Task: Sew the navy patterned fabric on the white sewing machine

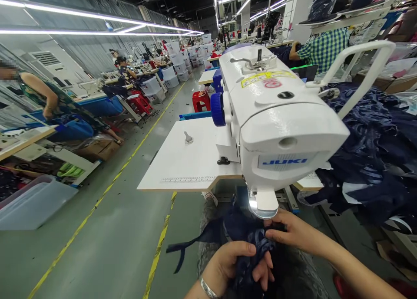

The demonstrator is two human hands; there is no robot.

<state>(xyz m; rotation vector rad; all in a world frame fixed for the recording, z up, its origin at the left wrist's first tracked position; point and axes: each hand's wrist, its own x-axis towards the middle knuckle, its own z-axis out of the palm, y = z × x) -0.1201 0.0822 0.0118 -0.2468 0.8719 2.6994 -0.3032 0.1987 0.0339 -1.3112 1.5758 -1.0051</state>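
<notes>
White table (182, 164) has the sewing machine (273, 116) sitting right on it. There's a ruler strip (188, 179) along the front edge, plus a small metal knob (188, 138) near the middle.

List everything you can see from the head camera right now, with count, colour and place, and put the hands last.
sewing machine: one, white with a blue JUKI label, centre, head overhanging the hands
handwheel: one, blue, left side of the machine
table: one, white top, under the machine
fabric piece: one, dark navy, patterned, below the machine head
fabric pile: one heap, dark navy, right of the machine
stools: at least two, red, on the aisle floor
floor lines: yellow, along the green floor
storage bins: several, white, far left rows
co-workers: several, seated at other stations
left hand: grip on the fabric piece, bracelet at wrist
right hand: pinching the fabric piece
</notes>
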